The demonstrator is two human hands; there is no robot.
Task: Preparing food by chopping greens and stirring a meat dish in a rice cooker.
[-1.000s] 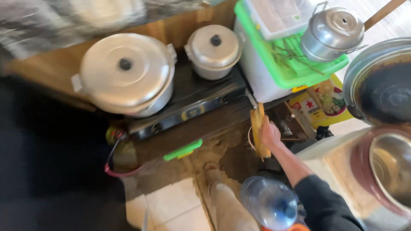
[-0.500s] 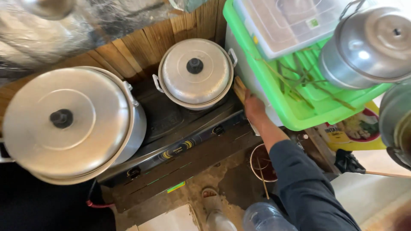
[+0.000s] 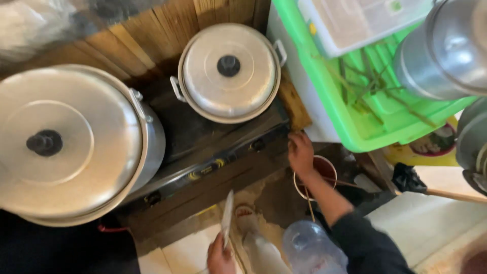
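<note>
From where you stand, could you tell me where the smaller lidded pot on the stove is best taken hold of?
By its two side handles, one hand from each side: they stick out at opposite edges of the smaller pot, and the black knob would probably lift only the lid.

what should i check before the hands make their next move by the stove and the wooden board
1. Right hand free of load: ok, it holds nothing and sits just below the wooden board.
2. Board settled: cannot tell, it is wedged between the small pot and the white box with the green lid, but its footing is hidden.
3. Left hand grip: ok, fingers are closed on a thin flat pale piece, which looks like a blade but is blurred.
4. Pot lids seated: ok, the small pot and the large pot are both covered.
5. Burners off: cannot tell, no flame in view.
6. Floor below: not ok, a red bowl and a clear bottle crowd the feet.
</note>
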